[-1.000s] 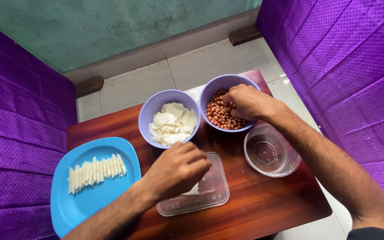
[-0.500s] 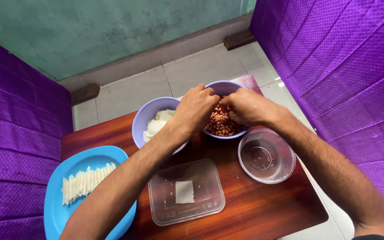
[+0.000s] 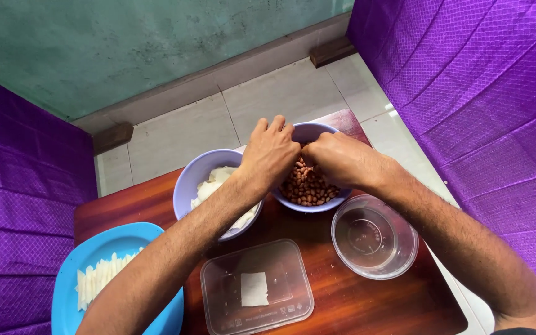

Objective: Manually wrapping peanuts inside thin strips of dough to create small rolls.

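Bowl of peanuts (image 3: pixel 308 189): lilac, round, on the far part of the desk (image 3: pixel 355 298), holding red-brown shelled nuts. Both hands sit directly over it.

Right hand (image 3: pixel 342 160): above the right half of the bowl, fingers curled down and bunched toward the nuts. Grip looks pressed together at the fingertips; whether it pinches a nut cannot be told, since the fingertips are hidden behind the knuckles.

Left hand (image 3: pixel 271 155): above the left rim of the same bowl, fingers bent and close together, tips meeting those of the right hand over the nuts. What the grip holds, if anything, cannot be told.

Just left of the left grip, under its forearm: a second lilac bowl (image 3: pixel 203 180) with pale white pieces in it, touching or nearly touching the peanut bowl.

Near side of the right grip, below the wrist: a clear round container (image 3: pixel 375 237), apart from the peanut bowl.

Near side of both grips: a clear rectangular tray (image 3: pixel 257 286) with one small white square sheet (image 3: pixel 254 289) lying flat in it.

Far left of the grips, at the desk edge: a blue plate (image 3: pixel 119 248) with a row of white strips (image 3: pixel 97 278).

Purple cloth (image 3: pixel 479 93) hangs on both sides; tiled floor (image 3: pixel 218 118) lies beyond the desk.
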